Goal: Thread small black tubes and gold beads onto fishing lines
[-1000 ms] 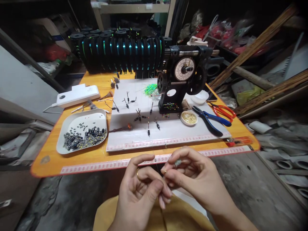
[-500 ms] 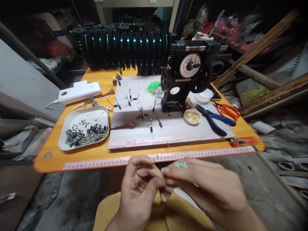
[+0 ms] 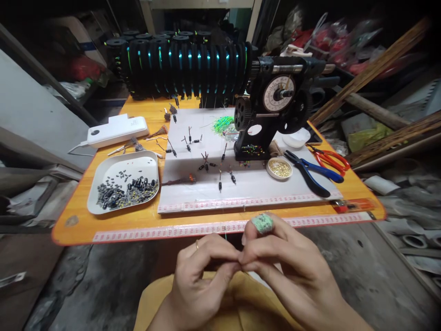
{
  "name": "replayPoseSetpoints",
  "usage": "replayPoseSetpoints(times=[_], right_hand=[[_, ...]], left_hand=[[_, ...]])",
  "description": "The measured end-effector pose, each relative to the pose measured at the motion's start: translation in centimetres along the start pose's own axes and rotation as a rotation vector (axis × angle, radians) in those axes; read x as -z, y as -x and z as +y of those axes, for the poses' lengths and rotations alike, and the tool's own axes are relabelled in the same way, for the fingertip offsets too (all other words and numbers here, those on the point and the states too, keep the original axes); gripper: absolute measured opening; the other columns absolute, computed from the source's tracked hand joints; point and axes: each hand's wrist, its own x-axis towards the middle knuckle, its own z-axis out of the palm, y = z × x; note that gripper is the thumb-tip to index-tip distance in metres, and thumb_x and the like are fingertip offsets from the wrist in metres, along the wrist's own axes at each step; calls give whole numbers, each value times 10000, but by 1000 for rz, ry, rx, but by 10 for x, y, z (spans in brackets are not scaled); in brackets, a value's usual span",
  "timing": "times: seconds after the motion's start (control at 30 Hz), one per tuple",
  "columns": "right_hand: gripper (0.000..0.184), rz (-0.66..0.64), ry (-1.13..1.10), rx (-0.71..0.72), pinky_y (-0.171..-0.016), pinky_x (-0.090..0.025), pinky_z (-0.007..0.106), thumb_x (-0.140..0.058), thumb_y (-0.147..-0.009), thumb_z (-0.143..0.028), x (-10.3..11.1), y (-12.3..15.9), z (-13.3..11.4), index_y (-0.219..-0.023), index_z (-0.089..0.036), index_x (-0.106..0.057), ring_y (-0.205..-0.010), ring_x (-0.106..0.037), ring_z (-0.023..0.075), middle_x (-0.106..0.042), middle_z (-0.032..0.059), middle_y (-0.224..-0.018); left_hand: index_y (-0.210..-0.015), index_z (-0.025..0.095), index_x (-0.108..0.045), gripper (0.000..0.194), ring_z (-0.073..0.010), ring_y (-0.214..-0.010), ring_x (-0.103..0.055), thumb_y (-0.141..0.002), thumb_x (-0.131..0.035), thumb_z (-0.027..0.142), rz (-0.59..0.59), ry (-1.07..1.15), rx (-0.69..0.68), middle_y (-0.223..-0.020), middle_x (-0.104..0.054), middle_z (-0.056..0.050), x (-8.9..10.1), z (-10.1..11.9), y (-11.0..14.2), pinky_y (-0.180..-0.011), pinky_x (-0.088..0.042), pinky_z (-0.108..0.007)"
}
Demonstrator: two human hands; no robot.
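Note:
My left hand [image 3: 203, 271], with a ring on one finger, is closed in a pinch below the table's front edge. Against its fingertips press the pinched thumb and index finger of my right hand [image 3: 292, 262]. Green speckled tape [image 3: 262, 223] wraps one raised finger of the right hand. Whatever sits between the fingertips is hidden. A short bit of thin line [image 3: 225, 236] shows just above the left fingers; where it ends I cannot see. Beyond the hands, a measuring tape [image 3: 193, 232] runs along the table edge.
A white board [image 3: 186, 193] carries several small black pieces with wires. Left of it are a tray [image 3: 90, 195] of dark parts and a white power bank [image 3: 117, 131]. Rightward are a black spool machine [image 3: 255, 138], a dish of gold beads [image 3: 279, 169], blue pliers [image 3: 310, 172] and red pliers [image 3: 332, 161].
My right hand has turned, lifting its taped finger up and away. Both hands' fingertips have come together in a tight pinch. The view has shifted slightly, so the table appears further right.

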Motion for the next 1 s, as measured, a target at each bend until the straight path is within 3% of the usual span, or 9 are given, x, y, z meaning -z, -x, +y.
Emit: replayPoseSetpoints(times=[0.1,0.23,0.33,0.4,0.53,0.7,0.83,1.0], right_hand=[[37,21,-51,-68,-724,-558,293,-712,-887,-240,0,0,1,-924,-235,-710,-836,-643,193,-632,46,-848],[259,29,-149,-219,-710,-573,320,-795,-807,-427,-3,-9,1,-931,-224,-691,-811,-651,206,-634,52,-838],[334,29,-245,-337,-703,-568,309,-819,-774,-466,-6,-11,2,-942,-221,-664,-797,-650,195,-633,41,-828],[364,28,-313,-423,-686,-560,295,-829,-763,-468,-7,-7,4,-948,-219,-639,-776,-647,182,-632,32,-820],[327,-7,-481,-595,-660,-523,241,-792,-825,-428,-6,2,7,-953,-229,-566,-729,-622,131,-626,0,-808],[297,-76,-600,-671,-656,-458,170,-776,-864,-360,-3,6,9,-935,-241,-513,-714,-557,66,-588,-50,-822],[286,-84,-604,-680,-657,-444,171,-765,-875,-350,-3,4,10,-928,-233,-510,-723,-537,64,-568,-51,-835],[342,-86,-628,-695,-618,-417,173,-808,-834,-334,-2,2,10,-872,-218,-488,-681,-512,61,-581,-57,-794]], left_hand=[[-928,164,-693,179,-132,-813,-714,-879,-638,1,-63,-172,-94,-894,-727,-57,10,1,-8,-767,-581,-193],[-930,171,-749,118,-190,-1090,-669,-905,-669,88,-97,-348,-143,-1299,-593,-129,18,-1,-11,-948,-569,-273],[-965,183,-777,150,-135,-915,-675,-892,-688,88,-14,-440,-175,-1118,-568,-86,18,-1,-10,-776,-604,-209],[-975,165,-773,177,-107,-795,-688,-891,-670,49,0,-388,-120,-967,-612,-57,15,3,-10,-676,-604,-164],[-878,191,-777,183,-125,-724,-738,-846,-705,26,27,-161,76,-819,-754,-21,9,8,-11,-645,-617,-154],[-952,293,-789,338,-99,-643,-757,-777,-769,4,163,181,345,-794,-795,49,3,6,-7,-634,-618,-122],[-976,289,-774,344,-117,-681,-778,-788,-765,1,163,315,406,-810,-816,41,0,5,-4,-673,-634,-147],[-998,276,-752,326,-137,-692,-785,-780,-794,37,135,214,367,-825,-816,36,2,6,-5,-684,-646,-174]])
